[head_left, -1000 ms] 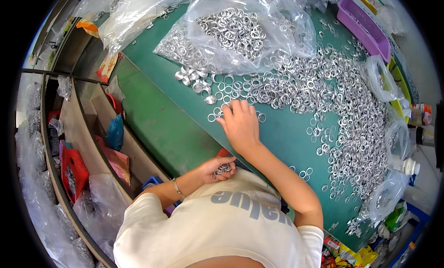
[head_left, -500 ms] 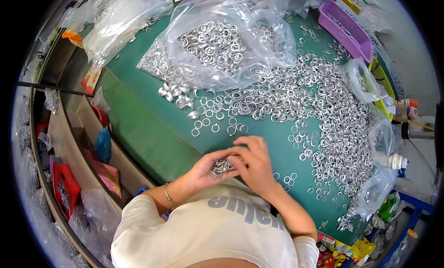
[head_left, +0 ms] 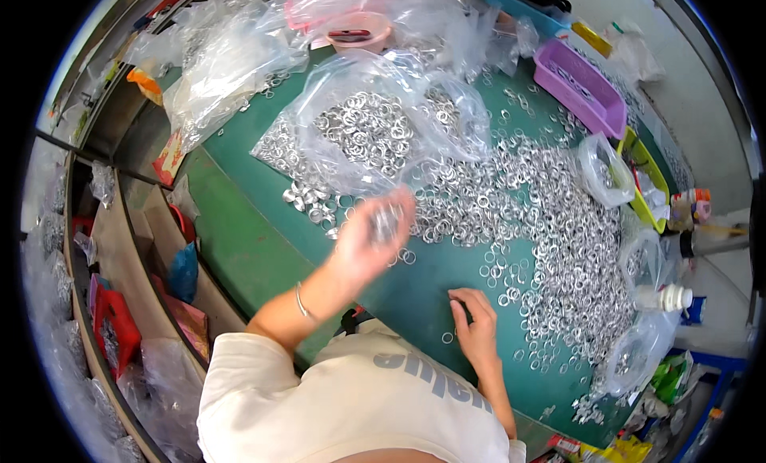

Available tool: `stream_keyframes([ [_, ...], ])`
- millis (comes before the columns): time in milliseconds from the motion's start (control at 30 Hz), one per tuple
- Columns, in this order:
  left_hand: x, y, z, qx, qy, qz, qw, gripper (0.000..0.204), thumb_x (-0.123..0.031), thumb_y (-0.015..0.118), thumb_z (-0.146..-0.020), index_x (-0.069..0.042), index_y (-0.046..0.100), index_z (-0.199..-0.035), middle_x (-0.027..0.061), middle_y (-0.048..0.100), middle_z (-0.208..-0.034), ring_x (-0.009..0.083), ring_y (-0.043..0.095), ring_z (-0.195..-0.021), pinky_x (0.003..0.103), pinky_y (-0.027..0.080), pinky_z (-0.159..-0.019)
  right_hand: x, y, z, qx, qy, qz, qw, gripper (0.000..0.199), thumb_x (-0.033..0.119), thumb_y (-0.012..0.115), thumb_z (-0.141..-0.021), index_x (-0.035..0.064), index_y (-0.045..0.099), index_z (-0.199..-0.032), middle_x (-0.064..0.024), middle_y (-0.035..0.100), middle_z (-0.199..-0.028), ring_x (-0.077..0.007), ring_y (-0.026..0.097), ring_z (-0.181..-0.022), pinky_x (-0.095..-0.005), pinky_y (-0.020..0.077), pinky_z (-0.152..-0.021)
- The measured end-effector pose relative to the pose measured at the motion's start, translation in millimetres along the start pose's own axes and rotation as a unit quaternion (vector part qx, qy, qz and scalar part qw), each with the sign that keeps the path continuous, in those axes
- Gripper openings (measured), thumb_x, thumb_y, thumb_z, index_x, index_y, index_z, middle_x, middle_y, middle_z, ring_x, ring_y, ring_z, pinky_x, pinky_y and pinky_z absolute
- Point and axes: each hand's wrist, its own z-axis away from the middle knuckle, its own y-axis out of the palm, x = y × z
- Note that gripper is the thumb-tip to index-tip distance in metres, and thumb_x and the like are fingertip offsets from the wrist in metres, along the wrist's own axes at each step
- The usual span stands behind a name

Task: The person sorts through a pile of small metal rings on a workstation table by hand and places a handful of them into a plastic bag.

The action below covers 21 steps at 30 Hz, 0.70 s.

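My left hand point(head_left: 369, 241), blurred by motion, is raised over the table just in front of the opening of a clear plastic bag point(head_left: 275, 148) full of silver rings. In its cupped palm lies a small heap of silver rings point(head_left: 385, 223), its fingers curled around them. Loose rings point(head_left: 455, 211) are spread beneath and beyond the hand. My right hand point(head_left: 477, 326) rests low over the green tabletop near my body, thumb and fingers a little apart, with nothing seen in it. One single ring point(head_left: 448, 338) lies just beside it.
A broad drift of rings point(head_left: 578, 255) covers the table's right side. Beyond it stand a purple basket point(head_left: 578, 96) and a yellow-green basket point(head_left: 650, 184). A white-capped bottle point(head_left: 674, 298) lies at the right edge. Wooden shelving point(head_left: 171, 267) runs along the left.
My hands were together near my body over the rings; now they are apart. The left has moved forward with the rings toward the bag, the right has dropped to the tabletop.
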Motion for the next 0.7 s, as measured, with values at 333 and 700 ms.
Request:
stream_keyframes([
  [333, -13, 68, -12, 0.095, 0.423, -0.251, 0.866, 0.06, -0.007, 0.048, -0.093, 0.002, 0.016, -0.142, 0.0301, 0.002, -0.152, 0.0511, 0.017, -0.139, 0.06, 0.024, -0.114, -21, -52, 72, -0.22, 0.107, 0.159, 0.956, 0.012, 0.002, 0.063, -0.084, -0.0009, 0.066, -0.096, -0.0139, 0.064, -0.093, -0.0307, 0.058, -0.087, -0.0378, 0.0441, -0.082],
  [700, 131, -61, -5, 0.382, 0.016, -0.878, 0.287, 0.036, -0.005, 0.06, -0.089, -0.002, 0.059, -0.124, 0.0131, 0.049, -0.141, 0.0324, 0.046, -0.13, 0.049, 0.036, -0.108, -28, -57, 130, -0.306, 0.161, 0.283, 0.895, 0.014, 0.003, 0.066, -0.082, 0.0037, 0.068, -0.096, -0.0076, 0.064, -0.099, -0.0268, 0.056, -0.094, -0.038, 0.0383, -0.085],
])
